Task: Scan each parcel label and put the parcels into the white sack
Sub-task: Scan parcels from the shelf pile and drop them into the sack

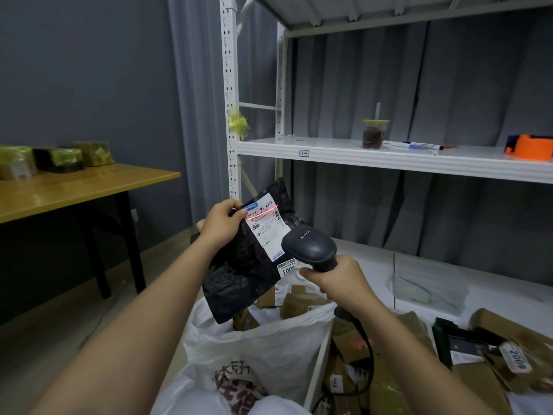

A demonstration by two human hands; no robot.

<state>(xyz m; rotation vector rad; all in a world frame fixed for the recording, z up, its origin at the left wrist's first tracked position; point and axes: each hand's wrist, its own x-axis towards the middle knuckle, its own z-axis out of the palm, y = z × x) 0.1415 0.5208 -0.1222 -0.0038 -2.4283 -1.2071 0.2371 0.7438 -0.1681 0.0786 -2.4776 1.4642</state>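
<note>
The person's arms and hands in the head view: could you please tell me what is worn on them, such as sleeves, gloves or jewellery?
Nothing that shows. The left hand and right hand are ungloved, with no ring visible. Both forearms are uncovered from wrist to the frame's lower edge, with no sleeve, watch or wristband in view. The fingernails that show look short and unpainted.

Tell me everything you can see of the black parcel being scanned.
The black parcel is a crinkled, glossy plastic mailer, held tilted above the white sack. The left hand pinches its upper edge. A white label faces up, crossed by the scanner red line. A second label sits lower.
</note>
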